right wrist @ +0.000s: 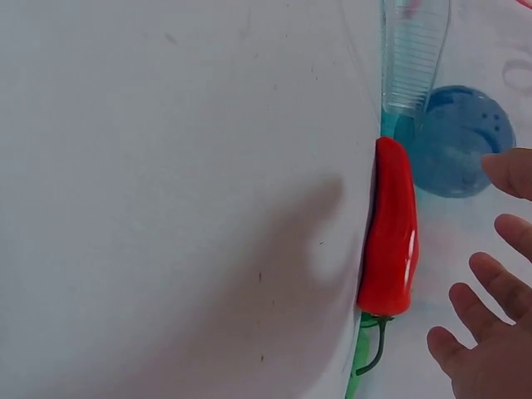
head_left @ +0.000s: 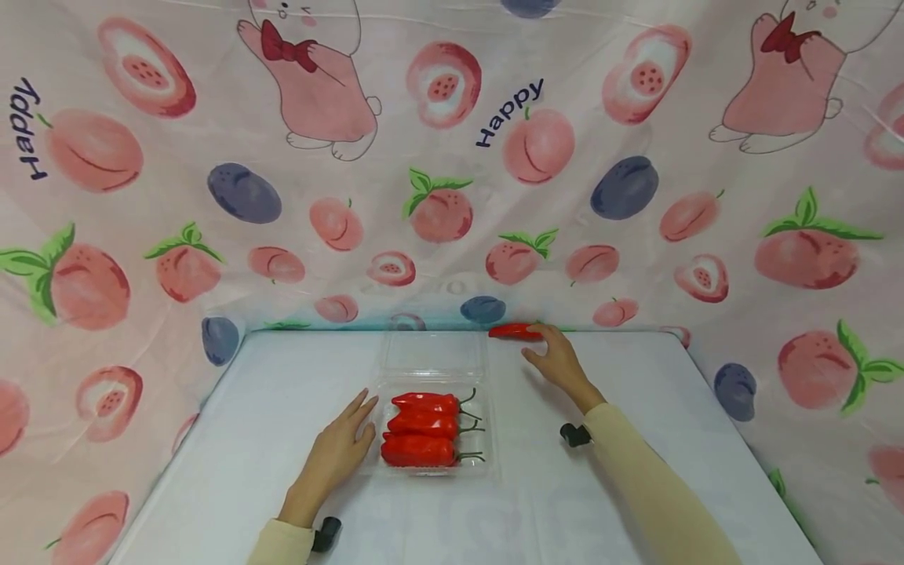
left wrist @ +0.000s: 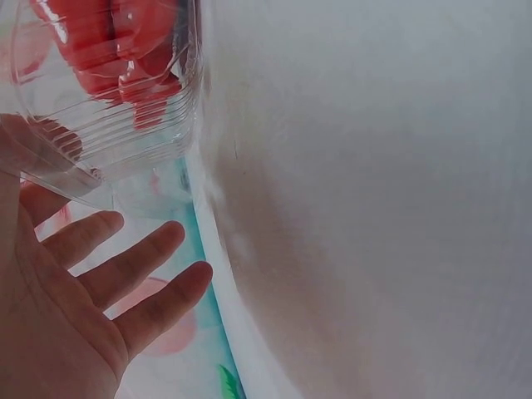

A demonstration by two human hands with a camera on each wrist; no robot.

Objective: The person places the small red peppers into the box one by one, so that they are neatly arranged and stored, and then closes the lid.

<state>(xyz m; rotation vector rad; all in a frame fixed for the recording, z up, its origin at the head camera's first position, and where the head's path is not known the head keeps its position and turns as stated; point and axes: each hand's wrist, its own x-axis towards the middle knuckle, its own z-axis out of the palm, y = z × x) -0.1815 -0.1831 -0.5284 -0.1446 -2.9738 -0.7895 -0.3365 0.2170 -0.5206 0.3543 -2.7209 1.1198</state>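
Observation:
Several red peppers (head_left: 421, 424) with green stems lie side by side in a clear plastic clamshell box (head_left: 490, 439). Its transparent lid (head_left: 434, 353) is folded back toward the far edge. My left hand (head_left: 337, 443) is at the box's left side, fingers spread and straight, with thumb and index finger right at the plastic rim. One more red pepper (right wrist: 391, 229) lies alone along the table's back edge, right of the lid. Over its stem end reaches my right hand (head_left: 561, 362), fingers extended and apart, with a gap between them and the pepper in the right wrist view.
A white-covered table (head_left: 607, 502) carries everything. Behind it hangs a pink cloth (head_left: 452, 157) printed with fruit and rabbits. A small black wrist camera (head_left: 575, 435) sits at the right cuff, another (head_left: 327, 534) at the left.

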